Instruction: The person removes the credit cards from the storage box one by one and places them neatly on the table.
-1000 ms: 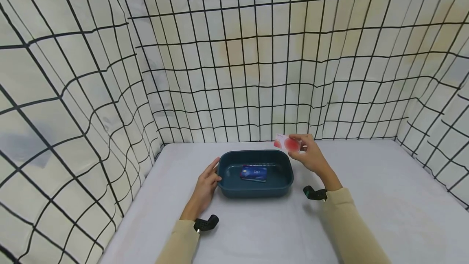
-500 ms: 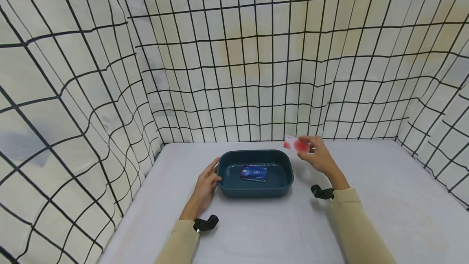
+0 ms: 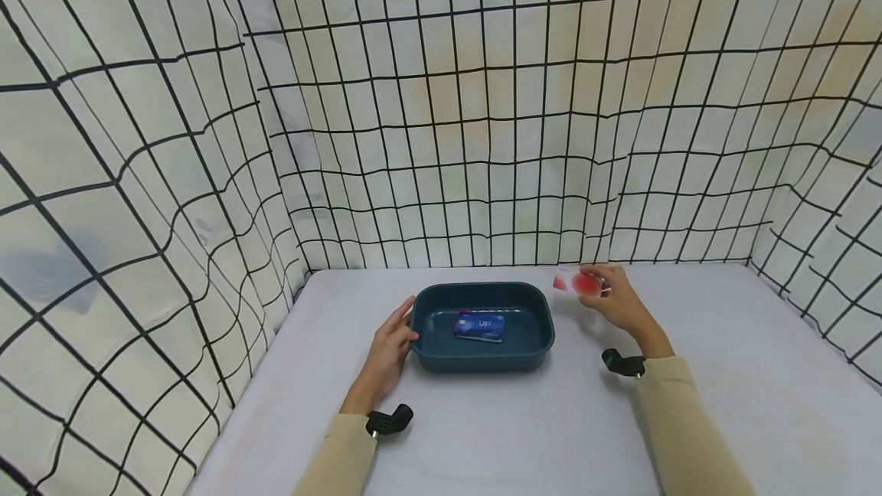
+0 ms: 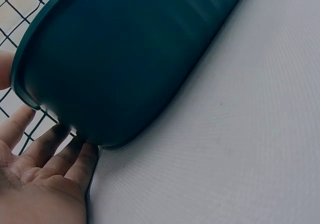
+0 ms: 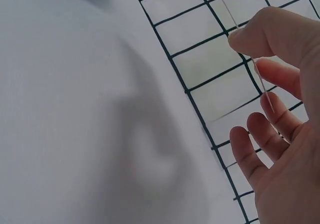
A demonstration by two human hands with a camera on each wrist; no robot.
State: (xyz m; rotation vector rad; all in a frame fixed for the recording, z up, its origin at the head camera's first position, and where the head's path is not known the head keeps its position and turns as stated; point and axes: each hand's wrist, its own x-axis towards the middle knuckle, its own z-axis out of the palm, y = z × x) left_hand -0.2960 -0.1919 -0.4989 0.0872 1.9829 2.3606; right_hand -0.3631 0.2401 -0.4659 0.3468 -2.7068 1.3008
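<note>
A dark blue-green rectangular tub stands on the white-covered table. Inside it lies a small overlapping stack of cards, topped by a blue VIP card. My left hand rests its fingers against the tub's left end. In the left wrist view, fairly straight fingertips touch the tub's outer wall. To the right of the tub, my right hand pinches a white card with red round shapes between thumb and fingers, raised above the table. The right wrist view shows this card edge-on.
A white wall with a black grid net rises behind the table and along both sides. The white tabletop extends in front of the tub and to its right. Each wrist carries a black camera mount.
My right hand has moved right and slightly down and nearer, away from the tub, still pinching the red-and-white card. My left hand and the tub have stayed in place.
</note>
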